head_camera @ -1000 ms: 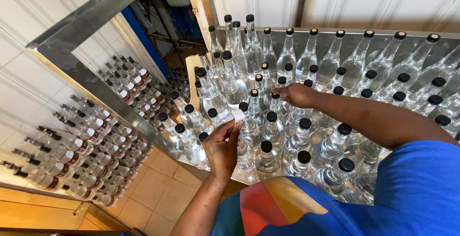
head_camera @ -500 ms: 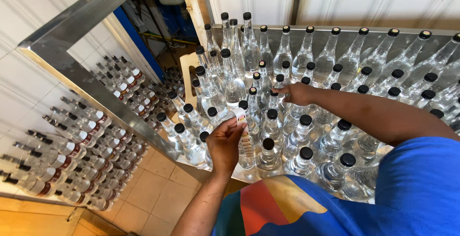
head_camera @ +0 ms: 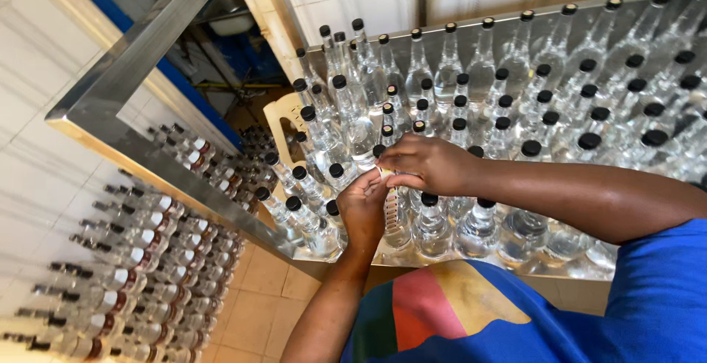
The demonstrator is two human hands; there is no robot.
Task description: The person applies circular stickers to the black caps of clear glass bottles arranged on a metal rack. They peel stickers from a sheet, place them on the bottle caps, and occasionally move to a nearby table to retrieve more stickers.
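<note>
Head view, near field: the left hand (head_camera: 362, 208) and the right hand (head_camera: 427, 163) meet over one clear bottle (head_camera: 396, 219) at the front edge of the steel table (head_camera: 132, 76). Left-hand fingers curl around the bottle's neck from below; right-hand fingertips pinch a small white strip (head_camera: 383, 174) at the top of the neck, just over the left thumb. Whether this bottle's cap is on is hidden by the hands.

Procedure note: judged from the grip, hold the bottle upright and steady with the left hand, and keep the right-hand pinch close to the neck so the strip sits square. Neighbouring bottles stand touching; avoid knocking them with the wrists.

Mid field: rows of black-capped bottles (head_camera: 530, 149) cover the tabletop, closely packed.

Far field: a raised steel rim bounds the table. Below left, labelled bottles (head_camera: 140, 260) lie stacked against a white tiled wall (head_camera: 44, 157). Tan floor tiles (head_camera: 258, 297) show beneath.
</note>
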